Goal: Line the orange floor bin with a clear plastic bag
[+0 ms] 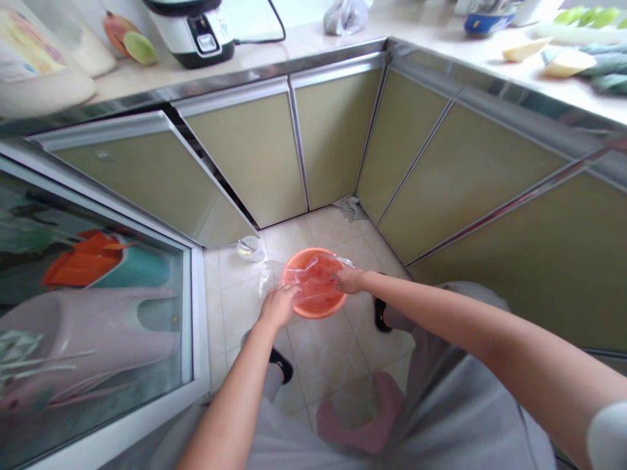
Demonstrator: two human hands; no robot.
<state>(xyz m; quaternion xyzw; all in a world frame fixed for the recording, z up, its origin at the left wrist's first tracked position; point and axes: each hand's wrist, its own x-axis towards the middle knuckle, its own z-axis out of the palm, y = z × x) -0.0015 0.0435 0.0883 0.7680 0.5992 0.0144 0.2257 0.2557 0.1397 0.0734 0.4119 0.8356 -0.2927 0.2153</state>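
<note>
An orange basin (319, 312) stands on the tiled floor between my feet. A clear plastic bag (313, 274) is spread across its opening, with loose edges hanging past the rim on both sides. My left hand (279, 304) is at the basin's left rim, fingers closed on the near-left part of the plastic. At the right side, my right hand (349, 281) reaches over the rim and pinches the plastic there. The fingertips of both hands are small and partly hidden by the clear film.
A clear plastic tub (250, 249) sits on the floor by the cabinets. A grey cloth (349, 207) lies in the corner. Left is a glass door (198, 313); a pink stool (353, 424) is beneath me. The counter above holds a cooker (196, 32) and cut vegetables (568, 64).
</note>
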